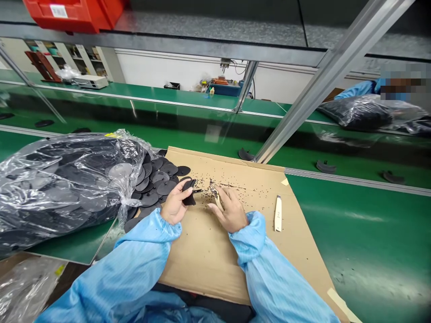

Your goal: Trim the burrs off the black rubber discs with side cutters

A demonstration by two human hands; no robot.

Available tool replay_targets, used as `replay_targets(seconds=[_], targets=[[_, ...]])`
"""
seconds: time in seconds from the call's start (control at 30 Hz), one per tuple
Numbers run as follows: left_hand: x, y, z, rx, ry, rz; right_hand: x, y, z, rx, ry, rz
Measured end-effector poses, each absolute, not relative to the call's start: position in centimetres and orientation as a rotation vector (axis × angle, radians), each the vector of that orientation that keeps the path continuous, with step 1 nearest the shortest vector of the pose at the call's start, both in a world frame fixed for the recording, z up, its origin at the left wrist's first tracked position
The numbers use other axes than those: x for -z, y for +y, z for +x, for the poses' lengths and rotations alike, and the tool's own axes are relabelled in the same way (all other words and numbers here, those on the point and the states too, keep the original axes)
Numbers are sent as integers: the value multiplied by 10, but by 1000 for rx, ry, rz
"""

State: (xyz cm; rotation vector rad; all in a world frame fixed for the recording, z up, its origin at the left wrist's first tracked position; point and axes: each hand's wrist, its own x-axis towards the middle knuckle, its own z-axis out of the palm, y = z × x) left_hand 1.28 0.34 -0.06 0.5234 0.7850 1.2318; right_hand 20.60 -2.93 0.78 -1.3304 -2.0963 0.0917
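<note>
My left hand (174,202) is closed around a thin black curved plastic part (189,193), with a narrow stem on it pointing right. Just to the right, my right hand (230,208) grips small nippers (217,197) with cream handles; their dark head is partly hidden by the fingers. A short gap separates the tool from the part. Both hands are over a cardboard sheet (208,260) sprinkled with tiny black bits (249,193). Left of my left hand lies a pile of black round discs (164,187).
A tied clear bag of black discs (67,188) fills the left side. A cream-handled knife (278,213) lies on the cardboard's right. Black curved parts (326,167) sit on the green belt behind. A metal post (323,89) slants up at right, and a red bin (74,15) sits overhead.
</note>
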Motion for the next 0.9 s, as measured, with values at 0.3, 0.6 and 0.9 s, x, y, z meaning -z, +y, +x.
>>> replay_targets(seconds=[0.3, 0.6, 0.9], targets=[[-9, -1, 10, -1153, 686, 446, -10, -29, 208, 26, -2218, -1197], [-7, -1, 9, -1137, 634, 476, -9, -28, 210, 83, -2247, -1129], [-4, -1, 9, -1105, 617, 458, -11, -31, 206, 3, -2257, -1152]])
